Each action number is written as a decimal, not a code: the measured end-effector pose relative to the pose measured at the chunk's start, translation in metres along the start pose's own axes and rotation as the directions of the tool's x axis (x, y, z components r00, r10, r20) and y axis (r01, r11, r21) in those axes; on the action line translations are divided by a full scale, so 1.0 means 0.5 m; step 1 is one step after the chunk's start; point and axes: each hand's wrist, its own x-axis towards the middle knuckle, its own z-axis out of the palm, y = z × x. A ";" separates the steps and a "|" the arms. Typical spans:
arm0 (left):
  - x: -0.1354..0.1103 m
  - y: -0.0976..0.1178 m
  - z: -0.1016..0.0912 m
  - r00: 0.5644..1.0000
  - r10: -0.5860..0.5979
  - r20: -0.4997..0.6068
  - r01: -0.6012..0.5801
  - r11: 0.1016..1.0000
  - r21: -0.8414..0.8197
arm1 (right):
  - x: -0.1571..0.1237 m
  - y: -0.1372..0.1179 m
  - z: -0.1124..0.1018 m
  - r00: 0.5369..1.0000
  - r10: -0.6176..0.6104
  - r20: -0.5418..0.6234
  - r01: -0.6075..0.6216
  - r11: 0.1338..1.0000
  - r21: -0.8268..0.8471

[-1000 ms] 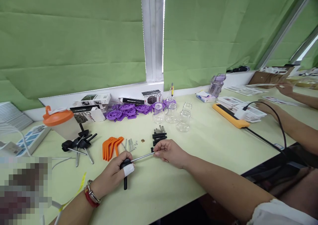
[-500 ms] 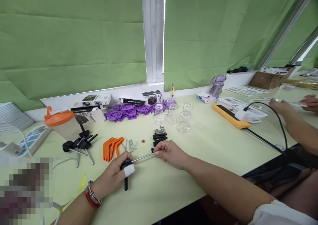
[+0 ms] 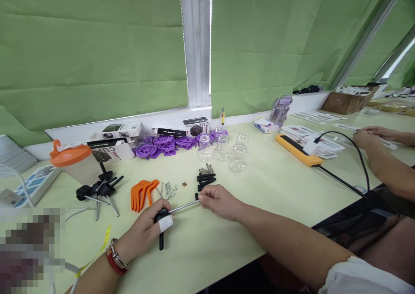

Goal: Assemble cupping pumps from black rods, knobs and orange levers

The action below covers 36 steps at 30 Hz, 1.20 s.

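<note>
My left hand is closed around a black part with a metal rod; a black stem points down below the fist. White wrapping covers the thumb. At the rod's far end, my right hand pinches with thumb and fingertips; a small black piece shows beside them, and what the fingertips cover is hidden. Just beyond lie several black tubes and springs. To the left are orange bent handles, metal pins and small brass pieces. More black parts with rods are heaped farther left.
Several clear glass jars stand upside down behind the tubes. Purple plastic parts and boxes line the back. An orange-lidded container stands left. At right are a yellow power strip, its cable and another person's hands.
The whole view has shifted slightly. Both my hands keep the same hold on the black part and its rod. The other person's hands have moved closer together.
</note>
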 end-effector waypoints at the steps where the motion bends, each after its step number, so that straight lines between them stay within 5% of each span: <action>1: 0.000 0.000 0.000 1.000 0.001 0.004 -0.001 1.000 0.002 | 0.000 -0.001 0.000 1.000 -0.003 0.003 0.003 1.000 -0.016; 18: -0.002 0.001 0.001 1.000 0.010 0.011 -0.010 1.000 -0.004 | -0.002 -0.009 0.000 0.992 -0.121 0.043 0.127 0.971 -0.202; 26: 0.000 0.002 0.001 1.000 0.010 -0.007 -0.010 1.000 -0.014 | -0.002 -0.011 -0.004 0.997 0.058 0.048 -0.063 0.992 0.111; 36: 0.001 -0.003 0.002 1.000 0.003 0.015 -0.003 1.000 -0.009 | 0.002 -0.002 -0.002 1.000 0.028 0.005 -0.029 0.987 0.160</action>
